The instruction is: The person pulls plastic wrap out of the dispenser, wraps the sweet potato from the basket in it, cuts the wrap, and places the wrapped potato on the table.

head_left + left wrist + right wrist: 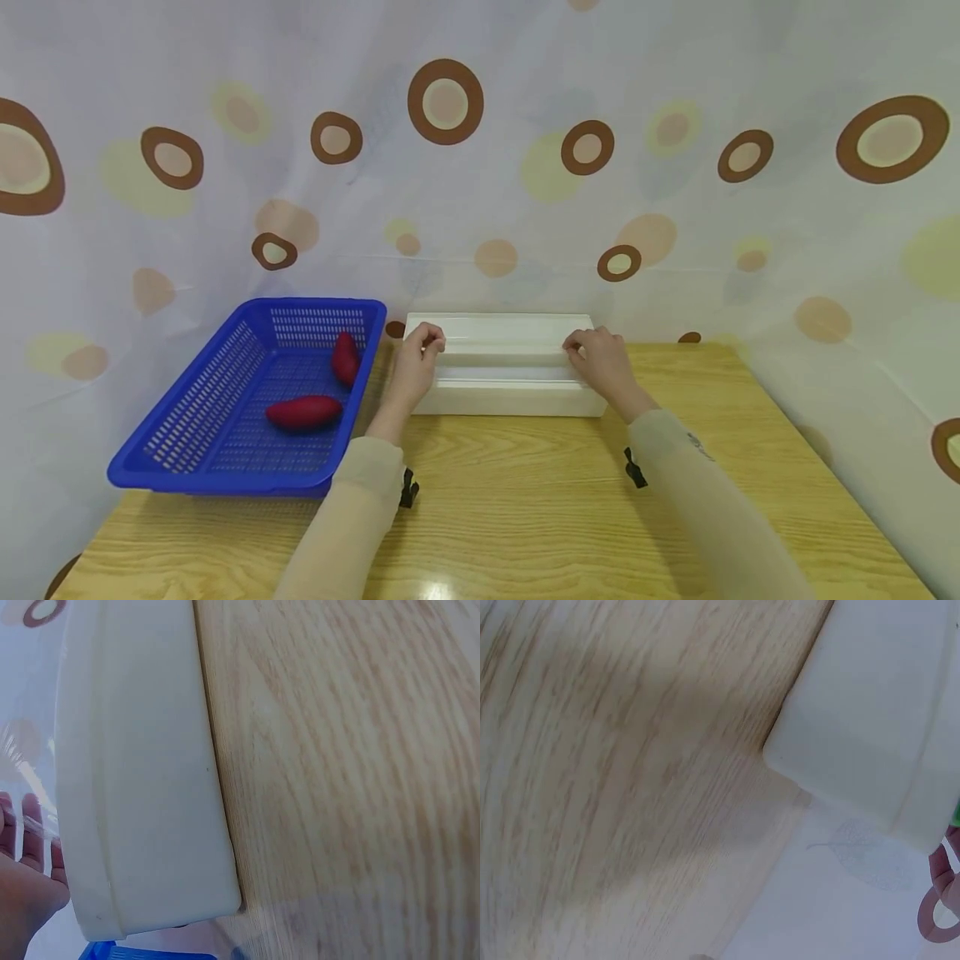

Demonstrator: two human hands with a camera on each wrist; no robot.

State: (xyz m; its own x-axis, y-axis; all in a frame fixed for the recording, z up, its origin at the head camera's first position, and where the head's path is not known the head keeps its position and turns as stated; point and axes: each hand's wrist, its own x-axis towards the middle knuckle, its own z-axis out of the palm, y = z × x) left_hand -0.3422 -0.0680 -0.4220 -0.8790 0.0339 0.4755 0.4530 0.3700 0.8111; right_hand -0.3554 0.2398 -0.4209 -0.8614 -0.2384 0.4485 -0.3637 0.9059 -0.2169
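White and long, the box (510, 400) sits on the wooden table (525, 500), near the back edge. The left hand (416, 362) is at the box's left end. Its fingers are bent in toward its thumb. Something clear and shiny (34, 825) shows across those fingers in the left wrist view, but it is too blurry to name. The right hand (606, 367) is at the right end, with thumb and fingertips close together. One cannot tell whether either hand is gripping anything. A bit of green (956, 814) peeks out by the right fingers. To the left of the box is a blue basket (225, 481) with two red sweet potatoes (303, 412) in it, lying apart. Behind hangs a pale cloth (517, 50) with brown rings.
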